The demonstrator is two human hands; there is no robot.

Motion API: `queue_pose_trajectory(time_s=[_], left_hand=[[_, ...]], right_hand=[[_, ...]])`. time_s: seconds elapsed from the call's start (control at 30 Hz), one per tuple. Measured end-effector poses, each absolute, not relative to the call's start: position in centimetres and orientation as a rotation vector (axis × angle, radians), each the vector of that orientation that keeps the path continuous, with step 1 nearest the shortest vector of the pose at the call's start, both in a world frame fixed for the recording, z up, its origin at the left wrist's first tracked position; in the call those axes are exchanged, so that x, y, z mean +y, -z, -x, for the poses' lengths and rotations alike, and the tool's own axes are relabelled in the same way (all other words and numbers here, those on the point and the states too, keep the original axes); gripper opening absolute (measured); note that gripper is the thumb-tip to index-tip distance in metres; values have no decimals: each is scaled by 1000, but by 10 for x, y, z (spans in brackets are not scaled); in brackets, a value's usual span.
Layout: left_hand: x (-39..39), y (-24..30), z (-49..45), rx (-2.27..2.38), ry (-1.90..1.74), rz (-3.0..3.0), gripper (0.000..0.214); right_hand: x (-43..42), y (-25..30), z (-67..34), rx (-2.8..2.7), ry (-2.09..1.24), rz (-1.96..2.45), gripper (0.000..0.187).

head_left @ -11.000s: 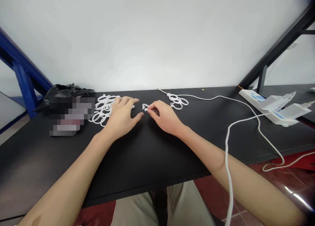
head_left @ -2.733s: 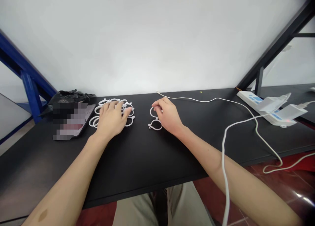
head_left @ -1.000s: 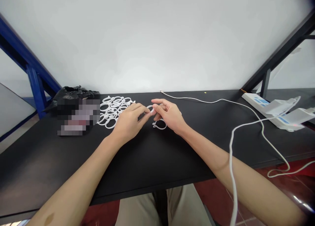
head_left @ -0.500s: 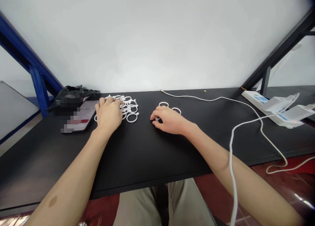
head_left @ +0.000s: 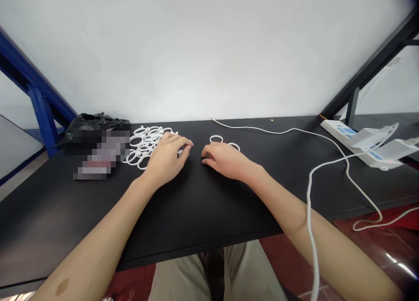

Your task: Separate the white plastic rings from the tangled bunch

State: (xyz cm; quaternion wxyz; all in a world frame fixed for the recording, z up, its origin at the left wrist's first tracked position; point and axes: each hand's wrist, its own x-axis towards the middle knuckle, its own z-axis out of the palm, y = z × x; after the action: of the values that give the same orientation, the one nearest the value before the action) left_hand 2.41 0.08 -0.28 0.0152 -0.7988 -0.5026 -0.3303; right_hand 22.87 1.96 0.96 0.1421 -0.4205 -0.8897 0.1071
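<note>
A pile of white plastic rings [head_left: 144, 143] lies on the black table [head_left: 196, 209] at the back left. My left hand [head_left: 166, 157] rests at the pile's right edge with its fingers curled, and a bit of white ring shows at its fingertips. My right hand [head_left: 224, 160] lies a short way to the right, its fingers bent down onto the table and hiding what is beneath them. Two loose white rings [head_left: 216, 139] sit just behind my right hand. The two hands are a few centimetres apart.
A pixelated flat object [head_left: 98, 157] and a crumpled black bag [head_left: 93, 121] lie left of the pile. A white cable [head_left: 307, 137] runs across the table and over my right forearm. A white power strip with adapters [head_left: 363, 146] is at the right. Blue frame [head_left: 39, 113] on the left.
My left hand has slid right from the top of the ring pile to its right edge, closer to my right hand. My right hand has hardly moved.
</note>
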Motion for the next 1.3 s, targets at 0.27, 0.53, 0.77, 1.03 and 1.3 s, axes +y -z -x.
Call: queue_pose_trajectory(time_s=[0.27,0.53,0.77,1.03,1.3], left_hand=[[-10,-9,-31,-1458,1143,2613,17],[-15,-4,-41,-1361,1140,2791,14],[-11,-3,-41,-1410,1195,2816,17],[-9,-9,-36,-1623,1350,2607,16],[-7,-11,-34,-1593,1291,2645,18]], right_hand=[[16,-10,-217,-2029,-523,957,8],[14,-9,-211,-1694,-798,998,12],[16,-10,-212,-1758,-748,1135,29],[20,-5,-211,-1459,-1223,926,35],[23,-6,-213,-1514,-1178,957,32]])
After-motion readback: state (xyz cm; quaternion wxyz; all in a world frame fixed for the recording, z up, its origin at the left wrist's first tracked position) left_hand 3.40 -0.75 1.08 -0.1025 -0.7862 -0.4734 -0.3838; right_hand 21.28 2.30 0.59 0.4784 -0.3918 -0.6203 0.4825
